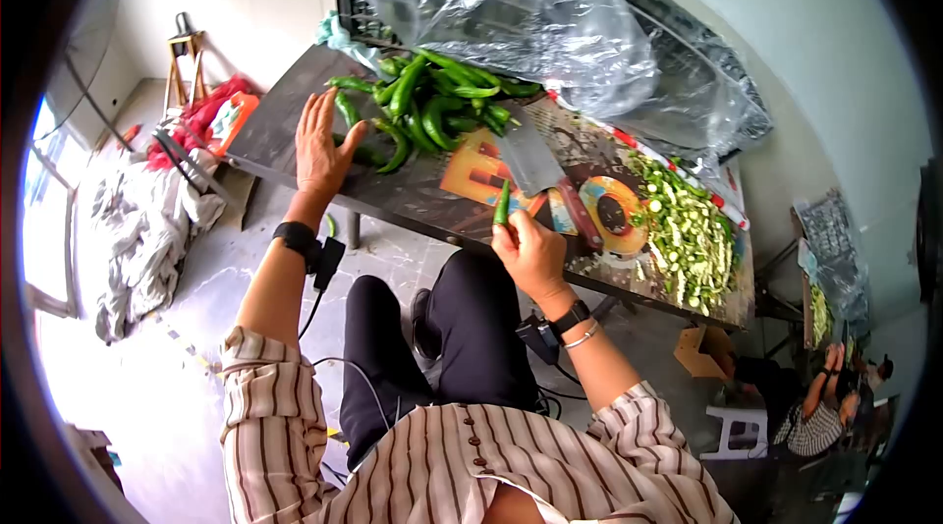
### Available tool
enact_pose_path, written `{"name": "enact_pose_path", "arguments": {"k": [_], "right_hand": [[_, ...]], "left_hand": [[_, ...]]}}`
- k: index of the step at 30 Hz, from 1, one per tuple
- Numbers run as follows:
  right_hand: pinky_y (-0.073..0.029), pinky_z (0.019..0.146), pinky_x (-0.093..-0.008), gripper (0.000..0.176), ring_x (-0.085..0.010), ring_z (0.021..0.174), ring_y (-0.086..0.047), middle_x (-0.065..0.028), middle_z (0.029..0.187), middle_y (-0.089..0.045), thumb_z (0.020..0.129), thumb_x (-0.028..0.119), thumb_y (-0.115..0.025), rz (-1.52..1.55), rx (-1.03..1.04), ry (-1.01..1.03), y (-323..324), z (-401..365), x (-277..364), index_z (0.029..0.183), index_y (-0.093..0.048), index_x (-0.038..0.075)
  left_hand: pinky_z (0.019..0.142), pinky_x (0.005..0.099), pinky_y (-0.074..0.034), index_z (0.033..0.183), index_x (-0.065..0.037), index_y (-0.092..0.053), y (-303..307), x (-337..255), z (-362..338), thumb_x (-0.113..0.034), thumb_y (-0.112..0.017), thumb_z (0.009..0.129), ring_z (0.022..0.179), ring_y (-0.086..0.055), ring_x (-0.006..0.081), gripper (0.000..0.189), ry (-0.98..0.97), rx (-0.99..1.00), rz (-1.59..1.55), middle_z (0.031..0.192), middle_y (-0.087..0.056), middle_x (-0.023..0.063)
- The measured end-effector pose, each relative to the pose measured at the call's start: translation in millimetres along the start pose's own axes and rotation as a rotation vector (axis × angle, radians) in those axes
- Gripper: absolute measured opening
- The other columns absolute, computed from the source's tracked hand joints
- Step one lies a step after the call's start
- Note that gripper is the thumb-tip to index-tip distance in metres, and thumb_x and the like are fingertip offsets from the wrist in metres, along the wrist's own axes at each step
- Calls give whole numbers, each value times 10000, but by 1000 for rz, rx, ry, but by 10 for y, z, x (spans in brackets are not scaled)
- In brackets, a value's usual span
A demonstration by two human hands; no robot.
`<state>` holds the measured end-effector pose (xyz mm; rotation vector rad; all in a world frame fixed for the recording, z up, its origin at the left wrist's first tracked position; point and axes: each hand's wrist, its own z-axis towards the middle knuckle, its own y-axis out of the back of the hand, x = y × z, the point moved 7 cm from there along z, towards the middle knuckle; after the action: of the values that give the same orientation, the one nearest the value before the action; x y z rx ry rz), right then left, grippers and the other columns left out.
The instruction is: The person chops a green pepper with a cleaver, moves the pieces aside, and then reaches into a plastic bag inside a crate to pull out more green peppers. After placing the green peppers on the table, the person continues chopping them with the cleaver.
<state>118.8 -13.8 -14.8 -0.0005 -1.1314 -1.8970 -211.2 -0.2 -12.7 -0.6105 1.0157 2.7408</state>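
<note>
Right hand grips one green chili pepper beside the cleaver; left hand lies flat on the table.

The green chili pepper (503, 202) stands nearly upright just left of the cleaver (531, 163), its lower end pinched in the closed fingers of the right hand (530, 249). The left hand (319, 144) lies well left of the cleaver, fully open, palm down, fingers spread, holding nothing. A pile of whole green peppers (432, 102) lies up and left of the cleaver. Chopped pepper pieces (688, 229) lie to the right of the cleaver. All of these are on the table (413, 198). A clear plastic bag (491, 3) sits beyond the cleaver.
</note>
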Motion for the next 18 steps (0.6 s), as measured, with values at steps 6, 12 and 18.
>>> {"name": "enact_pose_path", "arguments": {"k": [6, 12, 18], "right_hand": [[-458, 499, -407, 214, -318, 568, -593, -90, 657, -583, 849, 220, -654, 44, 13, 5, -9, -41, -25, 773, -501, 91], [-456, 519, -423, 175, -340, 599, -595, -117, 686, -595, 847, 223, -663, 111, -18, -4, -32, -75, -58, 828, -567, 79], [-445, 514, -408, 170, -332, 571, -579, -129, 659, -556, 850, 174, -646, 70, 26, -30, -52, -95, -48, 822, -536, 47]], "left_hand": [[1109, 432, -283, 1370, -37, -443, 20, -26, 1, -404, -665, 837, 1347, -359, 349, 684, 7, 0, 8, 1380, -473, 194], [1086, 446, -329, 1315, 1, -478, 171, -122, 2, -251, -740, 777, 1292, -408, 395, 649, 5, -45, -24, 1327, -502, 223], [1123, 415, -284, 1363, -38, -449, 75, -17, -50, -391, -674, 835, 1358, -345, 331, 674, 55, 14, -48, 1383, -480, 145]]}}
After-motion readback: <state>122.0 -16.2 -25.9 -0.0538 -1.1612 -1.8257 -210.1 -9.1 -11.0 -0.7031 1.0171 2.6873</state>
